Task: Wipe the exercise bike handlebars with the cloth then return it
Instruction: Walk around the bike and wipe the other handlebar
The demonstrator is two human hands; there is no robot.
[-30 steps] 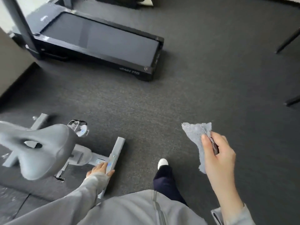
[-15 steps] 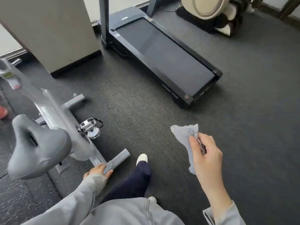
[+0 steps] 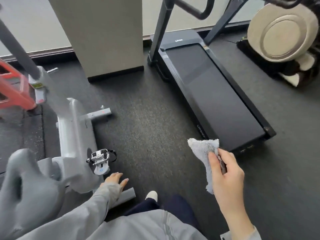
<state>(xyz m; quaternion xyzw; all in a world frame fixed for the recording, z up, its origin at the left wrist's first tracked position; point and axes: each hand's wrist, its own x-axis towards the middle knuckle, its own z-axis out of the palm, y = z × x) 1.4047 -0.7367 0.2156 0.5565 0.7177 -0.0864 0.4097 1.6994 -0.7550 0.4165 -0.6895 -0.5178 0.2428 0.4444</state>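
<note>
The cloth [image 3: 205, 158] is hanging bunched at about four o'clock in the view, held clear of the floor [image 3: 147, 129], with loose ends poking above and below the grip, seemingly so a soft face is free for wiping. The right hand [image 3: 225, 172] is pinching it between thumb and curled fingers, raised in front of the body. The left hand [image 3: 115, 181], at about seven o'clock, is hanging with fingers relaxed and spread, holding nothing, just beside the exercise bike [image 3: 74, 135] frame. The saddle [image 3: 26, 184] is sitting at eight o'clock, the pedal [image 3: 99, 157] just above the left hand. The handlebars are not showing, so I judge wiping has not yet begun. A treadmill [image 3: 213, 99] is lying at one o'clock.
</note>
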